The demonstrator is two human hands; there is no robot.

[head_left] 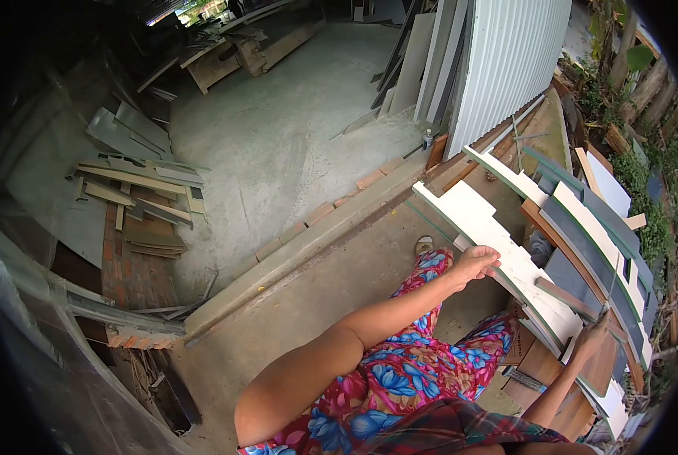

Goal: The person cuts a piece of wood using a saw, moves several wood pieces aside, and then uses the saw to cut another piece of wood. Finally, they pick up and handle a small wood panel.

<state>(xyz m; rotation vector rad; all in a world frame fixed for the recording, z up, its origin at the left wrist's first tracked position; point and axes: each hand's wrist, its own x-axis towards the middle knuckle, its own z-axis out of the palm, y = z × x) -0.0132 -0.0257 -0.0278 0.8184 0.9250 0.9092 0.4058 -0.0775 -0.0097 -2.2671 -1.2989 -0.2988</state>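
Observation:
My left hand (475, 265) is over the near edge of a long white board (498, 243), its fingers curled together. Whatever may be in them is too small to tell. On the right, my right hand (591, 335) is closed beside a narrow brown strip (566, 297) that lies across the white boards. A slim, dark piece shows at its fingertips, but I cannot make out its kind. Beyond the hands, a stack of white, grey and brown board offcuts (582, 220) stretches along my right side.
A low concrete sill (331, 235) with bricks separates me from the indoor floor (278, 129). Board scraps (138, 186) lie inside at left. Tall panels (430, 61) lean by a corrugated metal sheet (513, 68). Plants (646, 197) grow at far right.

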